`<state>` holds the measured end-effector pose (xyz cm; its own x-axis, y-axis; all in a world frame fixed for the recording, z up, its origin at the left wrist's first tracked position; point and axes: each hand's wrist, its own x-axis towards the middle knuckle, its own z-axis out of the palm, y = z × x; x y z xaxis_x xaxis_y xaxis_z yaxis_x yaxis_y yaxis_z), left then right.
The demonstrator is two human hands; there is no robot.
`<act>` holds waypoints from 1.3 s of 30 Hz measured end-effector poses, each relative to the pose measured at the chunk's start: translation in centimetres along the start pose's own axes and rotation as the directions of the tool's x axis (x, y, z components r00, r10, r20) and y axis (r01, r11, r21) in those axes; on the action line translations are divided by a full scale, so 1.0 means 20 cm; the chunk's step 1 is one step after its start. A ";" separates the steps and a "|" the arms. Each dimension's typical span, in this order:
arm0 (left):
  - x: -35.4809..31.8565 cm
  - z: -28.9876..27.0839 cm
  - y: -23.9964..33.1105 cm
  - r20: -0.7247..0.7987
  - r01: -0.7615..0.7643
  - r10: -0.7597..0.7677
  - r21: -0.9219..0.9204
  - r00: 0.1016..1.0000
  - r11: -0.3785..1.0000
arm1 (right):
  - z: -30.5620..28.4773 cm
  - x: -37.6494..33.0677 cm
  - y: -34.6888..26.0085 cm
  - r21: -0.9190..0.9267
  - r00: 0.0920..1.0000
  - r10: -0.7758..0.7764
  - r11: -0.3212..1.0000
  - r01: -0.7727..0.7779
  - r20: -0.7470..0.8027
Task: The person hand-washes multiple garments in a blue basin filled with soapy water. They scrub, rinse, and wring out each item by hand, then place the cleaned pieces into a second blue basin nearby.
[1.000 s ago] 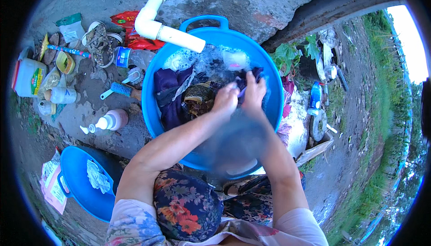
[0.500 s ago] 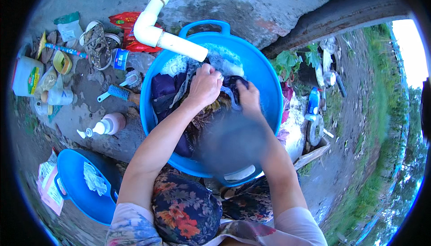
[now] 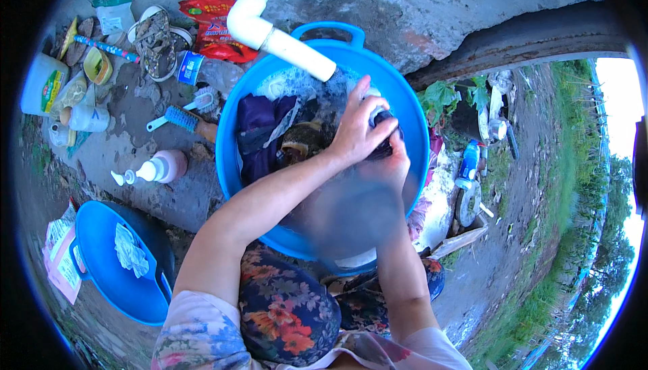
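Over the right half of a large blue tub (image 3: 413, 103), both of my hands meet on a small dark wet cloth (image 3: 387, 146). My left hand (image 3: 356, 130) has its fingers curled over the cloth from above. Just below it, my right hand (image 3: 391, 165) is closed on the same cloth. Soaking clothes fill the tub's left part, including a dark purple garment (image 3: 256, 124) and a brownish patterned one (image 3: 302, 139). White suds (image 3: 287, 87) float at the far side. A blurred dark round patch covers the tub's near part and some of my right forearm.
A white pipe (image 3: 297, 53) reaches over the tub's far rim. To the left are a blue-bristled brush (image 3: 181, 119), a pump bottle (image 3: 162, 166), shoes (image 3: 158, 46) and a red bag (image 3: 214, 29). A smaller blue tub (image 3: 101, 262) stands near left; a blue bottle (image 3: 468, 164) is right.
My left hand has moved right from the middle of the tub to join my right hand. The dark cloth is now bunched between both hands. The view has shifted slightly.
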<state>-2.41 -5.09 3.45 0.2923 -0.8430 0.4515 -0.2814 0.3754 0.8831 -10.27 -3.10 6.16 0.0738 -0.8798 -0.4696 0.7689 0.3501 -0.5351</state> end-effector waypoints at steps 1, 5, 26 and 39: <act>0.00 0.00 0.02 0.039 0.041 -0.041 -0.016 0.998 0.999 | 0.00 -0.01 -0.03 -0.002 0.999 0.000 1.000 0.000 0.050; -0.19 0.07 0.21 0.230 -0.173 0.196 -0.115 0.953 0.978 | -0.30 0.25 -0.25 -0.164 0.996 -0.092 0.982 0.090 -0.006; 0.27 0.19 0.05 0.244 0.306 -0.283 -0.062 0.927 0.950 | 0.10 0.19 -0.24 -0.789 0.970 -0.176 0.614 -0.024 -0.167; -0.01 0.00 -0.29 0.341 0.849 -0.842 -0.478 0.418 0.228 | -0.24 0.20 -0.09 -0.875 0.978 -0.157 0.446 0.191 0.134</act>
<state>-0.78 -7.09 -1.78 0.0477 -0.7996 -0.5987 0.6205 -0.4459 0.6451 -14.46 -5.72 1.81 0.0371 -0.9589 -0.2813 -0.1987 0.2688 -0.9425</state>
